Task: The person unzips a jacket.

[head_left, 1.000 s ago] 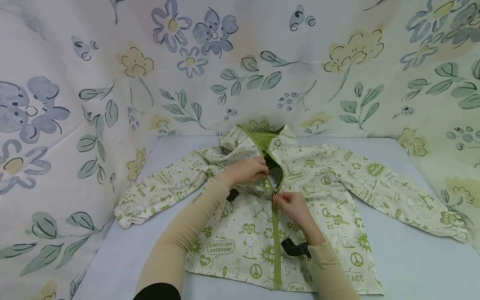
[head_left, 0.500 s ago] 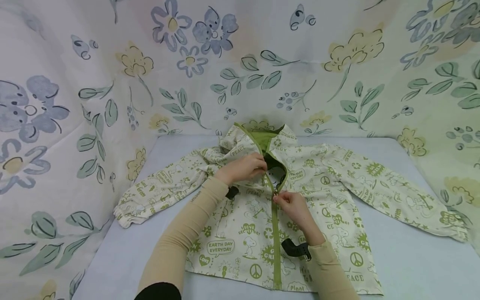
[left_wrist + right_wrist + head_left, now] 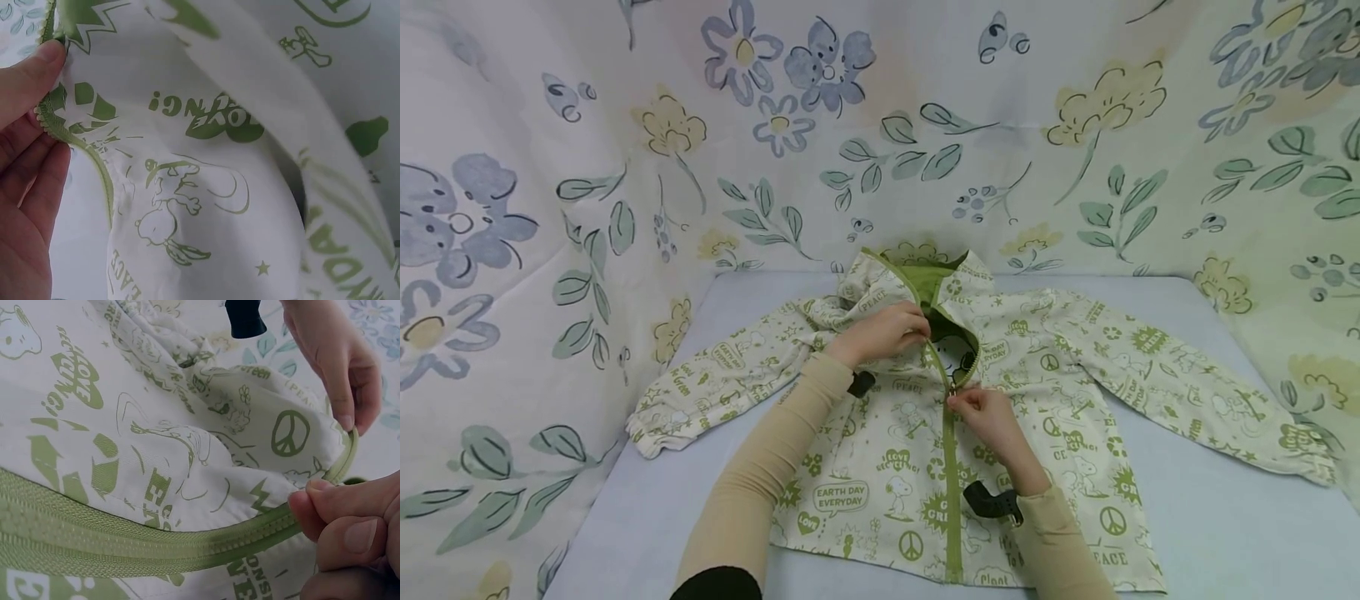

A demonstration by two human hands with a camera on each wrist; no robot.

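On my screens, the jacket (image 3: 917, 454) lies front up on the tabletop (image 3: 1247, 542), its hood (image 3: 925, 275) toward the floral cloth (image 3: 910, 92) and both sleeves (image 3: 1195, 392) spread outward. The zip (image 3: 952, 492) is joined along the lower front and parted above, where the collar gapes.

I record the left hand (image 3: 886, 332) pinching the parted zip edge (image 3: 56, 128) between thumb and fingers, below the hood. The right hand (image 3: 994, 421) has thumb and forefinger pressed together at the zip slider (image 3: 953, 390); I cannot tell exactly how much of the pull it grips.

Handling, in my judgement: light, thin, soft cloth, quick to crease, perhaps a little slippery, not fragile. The zip band looks the stiffest part. I would take hold by the slider's pull and steady the zip edge close by; loose cloth could bunch or catch in the teeth.

Writing, all in green print: "EARTH DAY EVERYDAY" in a speech bubble (image 3: 840, 497), "LOVE" on a heart (image 3: 808, 522), "I LOVE RECYCLING!", "PEACE" and "Plant". A cartoon dog (image 3: 898, 494) recurs. I find no legible brand or maker's label.
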